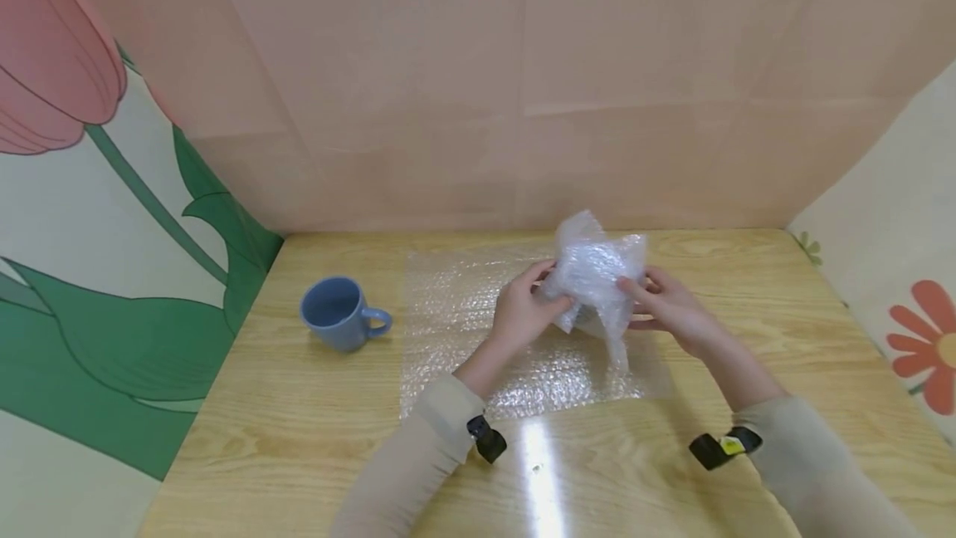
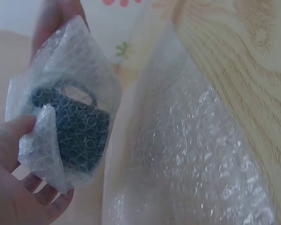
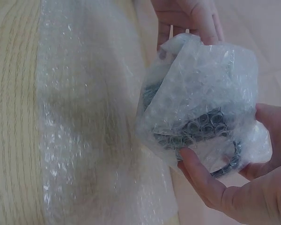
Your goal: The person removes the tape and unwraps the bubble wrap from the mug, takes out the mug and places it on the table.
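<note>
In the head view, a bubble-wrapped mug (image 1: 593, 268) is held above a flat bubble wrap sheet (image 1: 456, 314) on the table (image 1: 246, 430). It is gripped from both sides by the left hand (image 1: 521, 305) and the right hand (image 1: 675, 310), whose fingers (image 1: 641, 292) are spread to its width and bent around it. In the left wrist view, a loose flap (image 2: 43, 140) is held under the left thumb; no tape is seen, so the layers may be unfolded if it is released. In the right wrist view, the handle (image 3: 236, 154) is seen through the wrap; because the wrapping appears slack, the mug could be slipped inside it and dropped.
</note>
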Available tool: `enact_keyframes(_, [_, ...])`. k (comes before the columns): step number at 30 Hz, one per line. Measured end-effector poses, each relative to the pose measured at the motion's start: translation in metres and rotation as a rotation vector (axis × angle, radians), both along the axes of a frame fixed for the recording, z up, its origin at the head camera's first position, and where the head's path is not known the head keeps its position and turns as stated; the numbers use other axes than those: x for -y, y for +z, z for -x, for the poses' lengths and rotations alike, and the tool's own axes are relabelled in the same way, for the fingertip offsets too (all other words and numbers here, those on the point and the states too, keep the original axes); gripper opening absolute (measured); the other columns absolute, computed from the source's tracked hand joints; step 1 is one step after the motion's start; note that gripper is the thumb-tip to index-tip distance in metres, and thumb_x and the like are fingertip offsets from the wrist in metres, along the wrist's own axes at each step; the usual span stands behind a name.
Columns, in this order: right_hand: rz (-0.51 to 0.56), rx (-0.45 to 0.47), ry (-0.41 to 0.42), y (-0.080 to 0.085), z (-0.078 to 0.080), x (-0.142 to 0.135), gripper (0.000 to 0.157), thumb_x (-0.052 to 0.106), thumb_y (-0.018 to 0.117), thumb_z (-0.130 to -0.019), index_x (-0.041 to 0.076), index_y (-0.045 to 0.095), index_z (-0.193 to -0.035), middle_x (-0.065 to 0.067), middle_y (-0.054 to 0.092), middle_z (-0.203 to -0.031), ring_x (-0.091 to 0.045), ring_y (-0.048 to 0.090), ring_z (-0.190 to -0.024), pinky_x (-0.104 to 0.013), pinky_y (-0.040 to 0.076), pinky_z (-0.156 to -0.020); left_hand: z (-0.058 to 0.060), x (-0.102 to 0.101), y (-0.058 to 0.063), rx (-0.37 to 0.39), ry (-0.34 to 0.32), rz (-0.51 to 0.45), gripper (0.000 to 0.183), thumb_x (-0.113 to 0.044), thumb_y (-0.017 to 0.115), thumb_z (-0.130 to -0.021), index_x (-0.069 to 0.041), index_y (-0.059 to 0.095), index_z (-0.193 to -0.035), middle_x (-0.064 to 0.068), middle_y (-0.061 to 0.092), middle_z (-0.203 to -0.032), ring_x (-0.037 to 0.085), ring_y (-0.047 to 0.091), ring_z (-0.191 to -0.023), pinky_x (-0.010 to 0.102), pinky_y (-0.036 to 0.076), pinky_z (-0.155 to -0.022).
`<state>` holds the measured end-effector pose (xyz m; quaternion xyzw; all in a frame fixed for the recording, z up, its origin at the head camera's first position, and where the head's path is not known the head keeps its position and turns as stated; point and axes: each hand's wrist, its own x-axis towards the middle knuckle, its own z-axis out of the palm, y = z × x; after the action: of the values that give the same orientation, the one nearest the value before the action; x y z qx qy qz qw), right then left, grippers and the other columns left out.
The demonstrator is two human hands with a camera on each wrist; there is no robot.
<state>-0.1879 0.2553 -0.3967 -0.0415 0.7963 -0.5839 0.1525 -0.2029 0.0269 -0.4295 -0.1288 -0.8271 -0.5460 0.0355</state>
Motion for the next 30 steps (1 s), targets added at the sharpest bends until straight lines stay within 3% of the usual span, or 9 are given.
enact_keyframes(7, [-0.002,-0.001,0.0,0.001,0.002,0.016,0.06,0.035,0.047,-0.096,-0.004,0.025,-0.136,-0.032,0.041,-0.122,-0.028,0.059,-0.098,-0.047,0.052,-0.083,0.001,0.016,0.001,-0.005,0.004,0.002,0.056,-0.027,0.074,-0.074,-0.029,0.055,-0.126,-0.002,0.063,-0.114,0.014,0.061,-0.09,0.021,0.051,-0.071])
enact_keyframes(18, [0.0,-0.012,0.021,-0.006,0.003,0.037,0.054,0.036,0.05,-0.094,-0.004,0.033,-0.126,-0.029,0.041,-0.118,-0.039,0.057,-0.1,-0.05,0.051,-0.084,-0.004,0.04,0.0,0.025,0.019,-0.003,0.055,-0.026,0.074,-0.074,-0.03,0.055,-0.125,-0.001,0.063,-0.114,0.016,0.06,-0.09,0.024,0.052,-0.07])
enact_keyframes(24, [-0.002,-0.021,0.055,-0.007,0.002,0.046,0.052,0.034,0.05,-0.094,-0.004,0.035,-0.126,-0.03,0.037,-0.121,-0.041,0.055,-0.102,-0.052,0.05,-0.085,-0.008,0.054,-0.001,0.032,0.023,-0.011,0.056,-0.025,0.073,-0.074,-0.028,0.054,-0.127,0.002,0.062,-0.115,0.02,0.06,-0.091,0.024,0.053,-0.069])
enact_keyframes(30, [-0.032,-0.065,0.099,-0.009,0.001,0.054,0.041,0.032,0.05,-0.095,-0.003,0.04,-0.113,-0.029,0.042,-0.118,-0.04,0.056,-0.101,-0.051,0.051,-0.082,-0.011,0.066,-0.004,0.023,0.031,0.011,0.056,-0.024,0.073,-0.075,-0.027,0.054,-0.127,0.002,0.062,-0.115,0.019,0.058,-0.092,0.025,0.052,-0.072])
